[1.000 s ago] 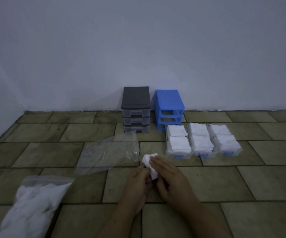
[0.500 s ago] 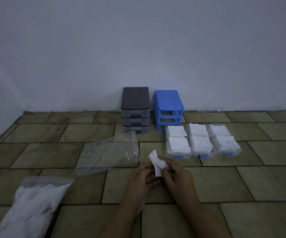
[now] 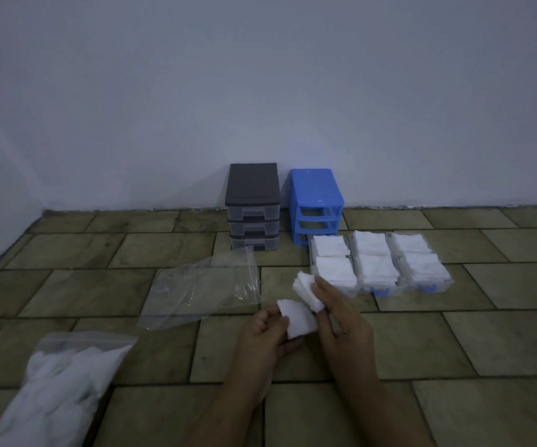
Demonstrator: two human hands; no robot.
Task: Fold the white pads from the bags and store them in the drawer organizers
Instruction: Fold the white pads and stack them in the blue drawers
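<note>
you are mid-fold, or perhaps peeling one sheet off a small stack; the dim light makes it hard to tell which. your left hand point(image 3: 265, 333) pinches one white pad point(image 3: 297, 321) by its left edge, low in the middle of the frame, while your right hand point(image 3: 341, 314) grips a thin bundle of pads point(image 3: 307, 290) just above it, thumb across the top. the two pieces touch or overlap where your hands meet.

just right of centre, three clear drawers point(image 3: 434, 285) sit pulled out on the floor point(image 3: 454, 346), side by side, each already holding folded pads in two piles. behind them against the wall stand the blue organizer point(image 3: 317, 201), its slots vacant, and the grey organizer point(image 3: 253, 204) with its drawers in. an emptied clear bag point(image 3: 202, 291) lies left of your hands, and a full bag point(image 3: 54, 382) of white pads waits in the lower left corner.

next, you need to square the pad's edges, crease it flat, then carry it up and right to the nearest drawer and lay it level on a pile.
</note>
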